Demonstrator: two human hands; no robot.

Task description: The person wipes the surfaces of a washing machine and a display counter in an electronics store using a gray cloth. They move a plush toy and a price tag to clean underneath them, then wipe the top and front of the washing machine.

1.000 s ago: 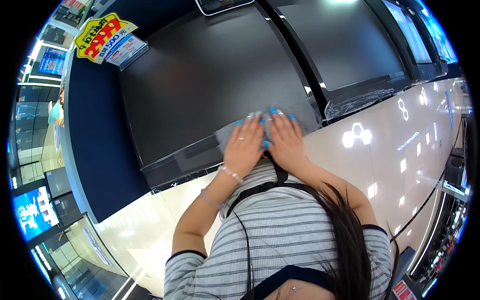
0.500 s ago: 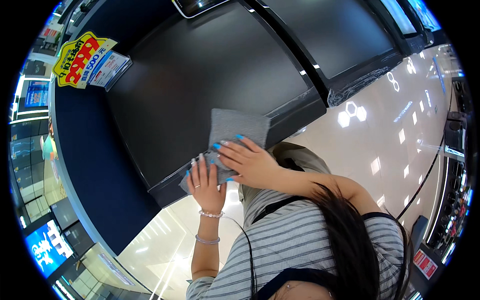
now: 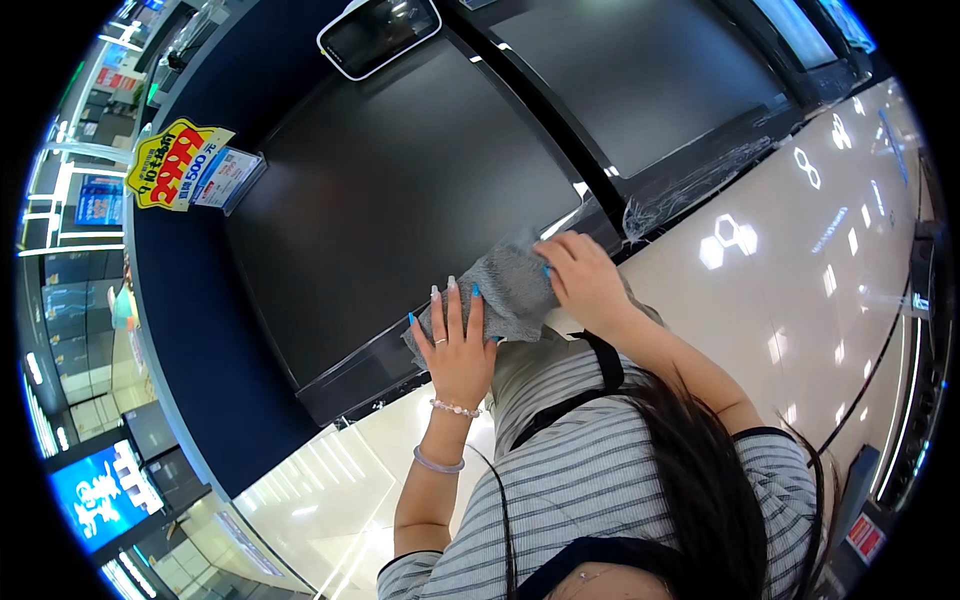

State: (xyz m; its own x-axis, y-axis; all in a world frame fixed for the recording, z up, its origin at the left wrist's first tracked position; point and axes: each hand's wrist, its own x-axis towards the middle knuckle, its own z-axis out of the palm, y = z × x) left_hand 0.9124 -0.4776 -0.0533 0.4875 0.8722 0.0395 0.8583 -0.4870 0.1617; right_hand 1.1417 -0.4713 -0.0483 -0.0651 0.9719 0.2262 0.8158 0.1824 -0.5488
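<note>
A grey cloth (image 3: 515,292) lies over the front edge of a black flat-topped unit (image 3: 400,190). My left hand (image 3: 455,340) rests flat on the cloth's left part, fingers stretched and slightly apart, with a beaded bracelet and a smooth bangle on the wrist. To its right, my right hand (image 3: 588,285) has its fingers bent and pinched on the cloth's right edge, where the cloth looks lifted and smeared by motion.
A yellow price sign (image 3: 178,165) stands at the unit's left side, on a dark blue ledge (image 3: 195,320). At the back sits a white-framed dark screen (image 3: 380,40). A second black unit (image 3: 650,90) adjoins on the right, crumpled clear film (image 3: 690,190) along its front.
My right hand has gone from lying flat on the cloth to pinching its right edge, farther right. My left hand has shifted right and up on the cloth. The cloth is more bunched.
</note>
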